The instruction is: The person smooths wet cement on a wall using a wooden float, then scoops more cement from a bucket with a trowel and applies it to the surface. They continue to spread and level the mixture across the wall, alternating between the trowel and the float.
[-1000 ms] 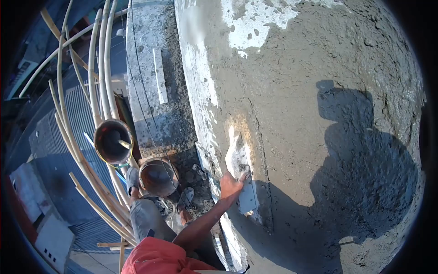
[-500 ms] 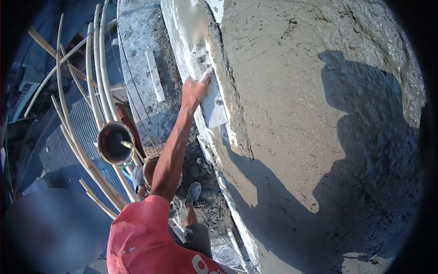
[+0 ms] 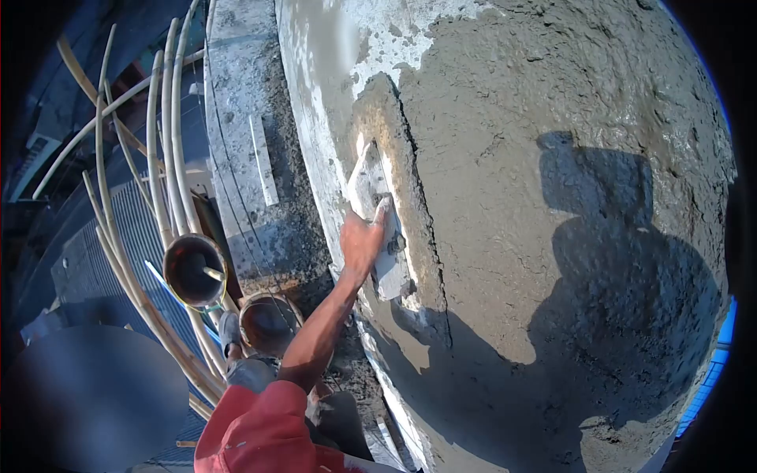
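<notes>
My left hand [image 3: 363,240] is closed round the handle of a plastering float [image 3: 392,277], a long, flat, mortar-smeared board. Its face lies against the wall [image 3: 489,205], which is coated in wet grey mortar. Around the float a rough, light brownish patch [image 3: 422,229] shows, with a ragged mortar edge along its right side. Above, bare whitish wall [image 3: 398,49] shows through the coat. My right hand is outside the view.
Left of my arm stand a dark bucket [image 3: 195,270] with a pale stick in it and a second bucket [image 3: 270,323]. Bamboo poles [image 3: 169,142] rise beyond the concrete ledge [image 3: 236,87], where a pale strip [image 3: 263,160] lies. My shadow [image 3: 631,268] falls across the wall.
My left hand and the float are lower and farther right in view, and more of the rough patch above them shows. The camera view has shifted slightly.
</notes>
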Action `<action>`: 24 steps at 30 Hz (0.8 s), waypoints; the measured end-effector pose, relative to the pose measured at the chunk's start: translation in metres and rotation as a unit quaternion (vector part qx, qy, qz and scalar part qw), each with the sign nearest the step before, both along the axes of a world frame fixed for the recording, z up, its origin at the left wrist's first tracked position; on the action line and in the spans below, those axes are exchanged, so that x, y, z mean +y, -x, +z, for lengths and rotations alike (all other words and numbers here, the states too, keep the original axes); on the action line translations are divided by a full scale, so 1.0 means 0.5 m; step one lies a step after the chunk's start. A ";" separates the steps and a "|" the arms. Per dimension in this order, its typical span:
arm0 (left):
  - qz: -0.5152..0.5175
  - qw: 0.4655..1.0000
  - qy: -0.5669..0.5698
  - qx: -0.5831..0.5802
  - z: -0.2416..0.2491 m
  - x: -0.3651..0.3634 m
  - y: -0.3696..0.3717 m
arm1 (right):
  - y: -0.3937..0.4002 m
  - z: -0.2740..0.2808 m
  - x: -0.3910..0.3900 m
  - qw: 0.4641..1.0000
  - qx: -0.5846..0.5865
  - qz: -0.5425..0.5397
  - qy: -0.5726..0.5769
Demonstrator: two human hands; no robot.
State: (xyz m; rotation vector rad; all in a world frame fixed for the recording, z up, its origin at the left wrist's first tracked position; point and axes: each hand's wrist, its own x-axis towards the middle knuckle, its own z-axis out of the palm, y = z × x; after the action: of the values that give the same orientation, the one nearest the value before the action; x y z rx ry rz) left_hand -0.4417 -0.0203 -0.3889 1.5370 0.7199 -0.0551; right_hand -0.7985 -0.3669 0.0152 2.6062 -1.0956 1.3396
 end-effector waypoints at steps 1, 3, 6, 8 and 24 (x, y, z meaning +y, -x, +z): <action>-0.038 0.999 -0.022 0.016 -0.002 0.051 -0.077 | 0.001 0.000 -0.001 1.000 0.000 -0.002 -0.002; -0.047 0.994 -0.100 -0.010 -0.018 0.132 -0.218 | 0.006 0.005 -0.004 1.000 -0.004 -0.006 -0.005; -0.051 0.996 -0.030 -0.062 0.006 0.237 -0.394 | 0.023 0.014 -0.003 1.000 -0.008 -0.005 -0.010; -0.033 0.994 -0.020 -0.105 0.032 0.226 -0.386 | 0.034 0.020 -0.002 1.000 -0.011 -0.005 -0.014; -0.083 0.993 -0.018 -0.079 0.296 -0.115 0.242 | 0.076 0.111 0.022 0.998 -0.052 0.009 -0.024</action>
State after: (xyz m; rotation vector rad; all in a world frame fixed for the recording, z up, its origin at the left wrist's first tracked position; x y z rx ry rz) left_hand -0.5625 -0.0778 -0.2410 1.6142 0.4693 -0.0433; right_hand -0.8364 -0.3560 0.0706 2.6116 -1.1354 1.4870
